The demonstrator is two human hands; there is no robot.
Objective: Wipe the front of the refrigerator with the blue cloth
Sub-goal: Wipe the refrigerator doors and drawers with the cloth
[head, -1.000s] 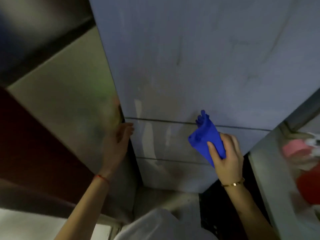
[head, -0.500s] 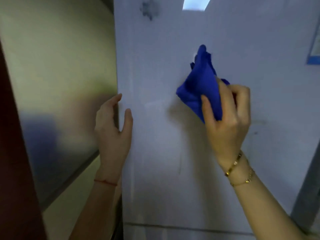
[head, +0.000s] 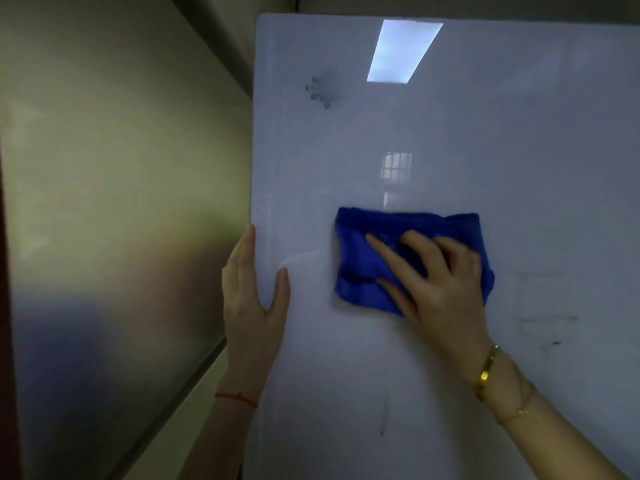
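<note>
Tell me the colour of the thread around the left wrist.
Red; the thread shows clearly in the head view.

The refrigerator front [head: 485, 133] is smooth, glossy and pale, mirroring a ceiling light and a window; faint smears and dark scuffs dull its right part. The blue cloth [head: 360, 261] is soft, matt fabric with a fine fuzzy nap, folded and creased. Left of the door, the side panel [head: 121, 202] looks like brushed metal, satin and hazily reflective. A shiny gold-coloured metal bracelet [head: 485, 374] circles the right wrist; a thin red string [head: 235, 398] circles the left.
</note>
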